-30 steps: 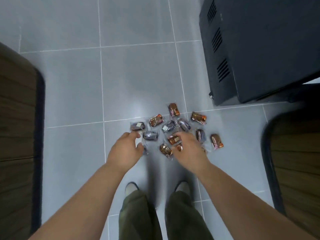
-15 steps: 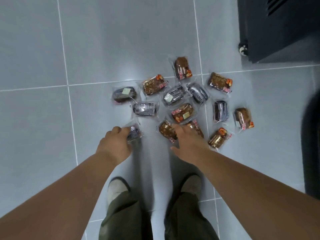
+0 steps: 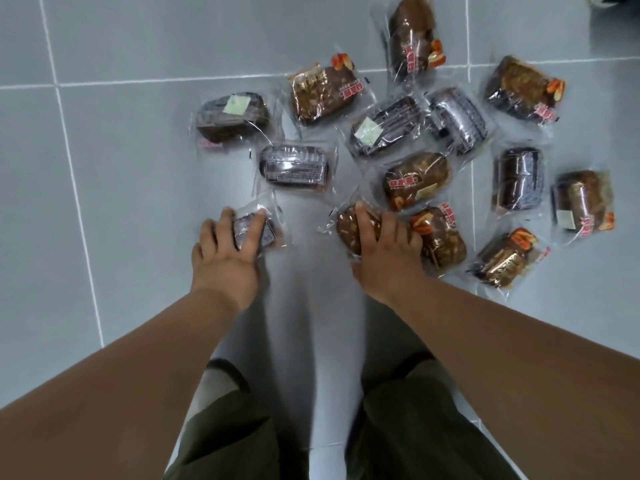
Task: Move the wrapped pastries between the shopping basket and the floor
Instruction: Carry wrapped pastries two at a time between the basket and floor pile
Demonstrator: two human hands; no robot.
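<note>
**On the floor, at the near edge of the pile: one pastry under each hand**

At the near edge of the scatter, two of the wrapped pastries (image 3: 415, 180) are in hand. The dark packet (image 3: 254, 232) lies near left, a little apart from the rest. The left hand (image 3: 225, 261) has its grip round it, fingers on one side and thumb on the other. To the right, the nut pastry (image 3: 349, 225) lies against its neighbour in the pile. The right hand (image 3: 386, 252) covers it, thumb across the wrapper and fingers curled over the right side, pinching it. Both packets appear to rest on the floor (image 3: 121, 150), not yet lifted. About a dozen more lie farther out and to the right, some overlapping. The shopping basket is out of view.

The step looks like gathering from the floor for the basket. The next move calls for raising both packets straight up. The right one has to come clear without dragging the packet beside it, and the glossy film will likely need a firm pinch. Where the basket stands cannot be told from here.
</note>
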